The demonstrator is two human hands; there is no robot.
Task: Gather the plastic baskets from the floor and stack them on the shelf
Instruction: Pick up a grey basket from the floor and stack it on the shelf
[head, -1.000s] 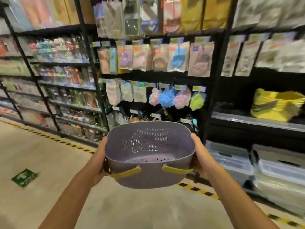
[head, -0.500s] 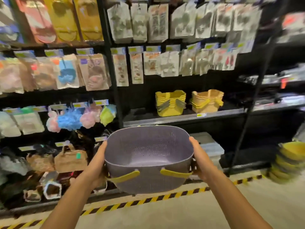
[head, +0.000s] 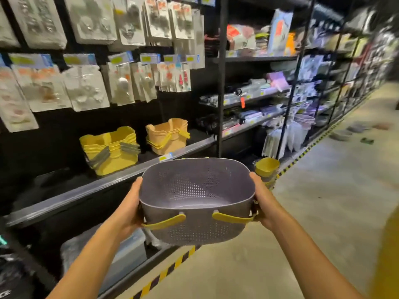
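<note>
I hold a purple perforated plastic basket [head: 197, 190] with two yellow handles in front of me, level and mouth up. My left hand [head: 127, 209] grips its left end and my right hand [head: 262, 200] grips its right end. Beyond it, on the grey shelf [head: 71, 196], stand a stack of yellow baskets [head: 110, 149] and a stack of orange baskets [head: 167, 137]. A pile of yellow baskets [head: 266, 168] sits on the floor just right of the held basket. Further down the aisle several grey baskets [head: 343, 134] lie on the floor.
Black shelving racks with hanging packets [head: 86, 87] run along the left. A yellow-black striped line [head: 170, 265] marks the floor edge by the racks. The concrete aisle [head: 323, 201] stretches to the right. A blurred yellow object [head: 386, 255] sits at the right edge.
The view has swung right along the aisle; the yellow and orange basket stacks now lie to the left of the held basket. Both hands keep the same grip.
</note>
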